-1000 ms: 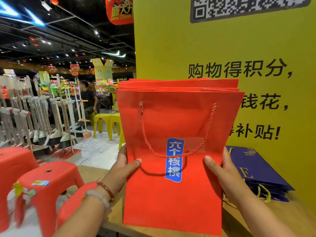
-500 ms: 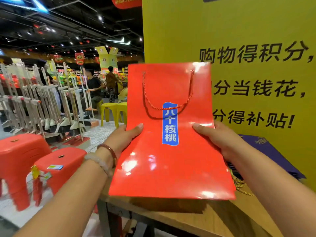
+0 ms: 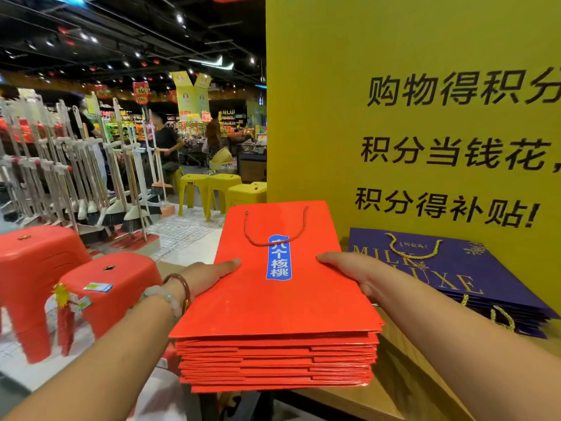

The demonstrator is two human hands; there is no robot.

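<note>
The left hand (image 3: 209, 276) and right hand (image 3: 349, 268) lie with straight, relaxed fingers on the 2 long edges of the top bag (image 3: 273, 308), pressing it flat rather than clutching it. That bag crowns the stack of red paper bags (image 3: 273, 363), which rests on the wooden table (image 3: 409, 378) with its near end at the table's front edge, perhaps slightly over it.

The step looks like squaring and settling the stack. To do it well, keep both palms level, squeeze inward evenly so the stepped edges below line up, then nudge the whole stack away from the drop. The rope handle (image 3: 273, 235) should stay flat on the top bag.

Just right of the stack sit the purple bags (image 3: 455, 268); behind it rises the yellow sign (image 3: 394, 132); left of it stand 2 red stools (image 3: 106, 287).
</note>
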